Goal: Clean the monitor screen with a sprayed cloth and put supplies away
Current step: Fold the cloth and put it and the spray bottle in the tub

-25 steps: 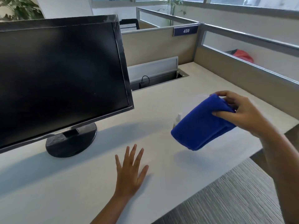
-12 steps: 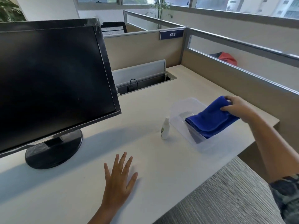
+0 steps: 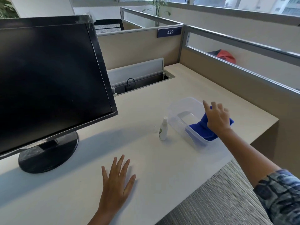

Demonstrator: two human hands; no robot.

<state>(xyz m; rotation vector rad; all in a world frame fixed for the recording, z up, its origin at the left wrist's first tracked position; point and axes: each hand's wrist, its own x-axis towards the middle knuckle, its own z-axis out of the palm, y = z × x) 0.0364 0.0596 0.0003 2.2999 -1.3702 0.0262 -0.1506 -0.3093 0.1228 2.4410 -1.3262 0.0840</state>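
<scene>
A black monitor (image 3: 48, 82) with a dark screen stands on the left of the desk. A folded blue cloth (image 3: 201, 129) lies in the near right end of a clear plastic bin (image 3: 180, 104). My right hand (image 3: 216, 118) rests on top of the cloth, its fingers spread and the index finger lifted; the thumb is hidden. A small white spray bottle (image 3: 163, 130) stands upright on the desk just left of the bin. Near the front edge, my left hand (image 3: 116, 181) lies flat and open on the desk, holding nothing.
The pale desk (image 3: 162, 168) ends at a right edge just past the bin. Behind it is an open cable tray (image 3: 141, 83) with a plug, then beige partitions (image 3: 138, 46). A red item (image 3: 226, 56) lies beyond the right partition. Grey carpet (image 3: 219, 200) is below.
My right hand carried the blue cloth from mid-air down into the clear bin, and its fingers have since spread on top of it. The left hand stayed flat on the desk.
</scene>
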